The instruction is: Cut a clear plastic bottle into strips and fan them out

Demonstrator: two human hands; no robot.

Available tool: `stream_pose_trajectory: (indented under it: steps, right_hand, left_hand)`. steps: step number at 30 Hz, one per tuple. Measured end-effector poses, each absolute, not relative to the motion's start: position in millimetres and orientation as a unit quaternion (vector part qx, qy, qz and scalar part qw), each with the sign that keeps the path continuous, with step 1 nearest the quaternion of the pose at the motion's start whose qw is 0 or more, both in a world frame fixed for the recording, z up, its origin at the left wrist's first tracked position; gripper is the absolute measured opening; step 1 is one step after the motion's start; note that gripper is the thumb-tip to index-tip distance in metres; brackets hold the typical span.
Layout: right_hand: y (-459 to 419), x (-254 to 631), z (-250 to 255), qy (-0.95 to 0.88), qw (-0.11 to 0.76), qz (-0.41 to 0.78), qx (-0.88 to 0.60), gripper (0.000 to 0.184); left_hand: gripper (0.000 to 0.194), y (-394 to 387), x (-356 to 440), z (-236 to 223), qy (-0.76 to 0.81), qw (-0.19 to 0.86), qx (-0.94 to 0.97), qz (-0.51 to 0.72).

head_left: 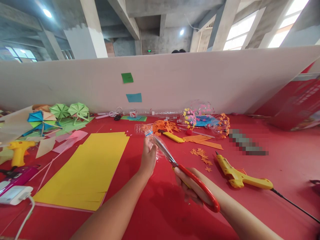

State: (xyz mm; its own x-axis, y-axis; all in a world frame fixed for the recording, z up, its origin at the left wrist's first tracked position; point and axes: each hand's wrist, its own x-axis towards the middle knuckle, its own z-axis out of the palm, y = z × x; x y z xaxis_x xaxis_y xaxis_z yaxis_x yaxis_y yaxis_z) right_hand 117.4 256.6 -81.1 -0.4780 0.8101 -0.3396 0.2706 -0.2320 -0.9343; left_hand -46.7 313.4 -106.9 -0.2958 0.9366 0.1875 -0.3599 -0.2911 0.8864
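My left hand [149, 155] is closed round the neck of a clear plastic bottle piece [161, 152] with a blue ring at its mouth. In my right hand [191, 186] is a pair of scissors [197, 181] with red handles. The scissor blades point up and left and lie against the bottle piece, near my left fingers. Whether the blades are cutting into the plastic cannot be made out. Just beyond my hands are a yellow utility knife [174, 137] and a pile of orange paper stars [165, 126].
A yellow glue gun [240, 173] with a black cord lies at right; another glue gun [20, 151] is at far left. Yellow paper sheets [87, 166] spread left of my arm. Paper umbrellas [78, 110] and star-covered clear plastic pieces [221, 125] stand toward the white partition [162, 83].
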Motion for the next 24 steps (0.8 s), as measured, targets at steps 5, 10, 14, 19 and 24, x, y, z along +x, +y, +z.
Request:
stream_pose_trajectory:
  steps: [5, 10, 14, 19, 24]
  right_hand:
    - [255.5, 118.5, -77.7, -0.591, 0.215, 0.628, -0.459, 0.058]
    - [254.3, 116.2, -74.6, -0.586, 0.212, 0.621, -0.476, 0.058]
    - [253.8, 114.4, -73.9, -0.588, 0.202, 0.607, -0.496, 0.056]
    - [253.0, 113.3, -69.8, -0.587, 0.189, 0.598, -0.512, 0.054]
    - [254.0, 114.1, -67.9, -0.588, 0.186, 0.595, -0.517, 0.054]
  left_hand:
    - [0.041, 311.0, -46.7, -105.3, 0.362, 0.453, 0.421, 0.697]
    - [0.051, 309.5, -44.9, -105.1, 0.344, 0.449, 0.44, 0.697]
    - [0.054, 309.8, -45.0, -106.6, 0.354, 0.451, 0.457, 0.68]
    - [0.057, 310.9, -46.9, -108.7, 0.369, 0.452, 0.46, 0.669]
    - [0.052, 310.0, -45.8, -108.2, 0.371, 0.453, 0.46, 0.667]
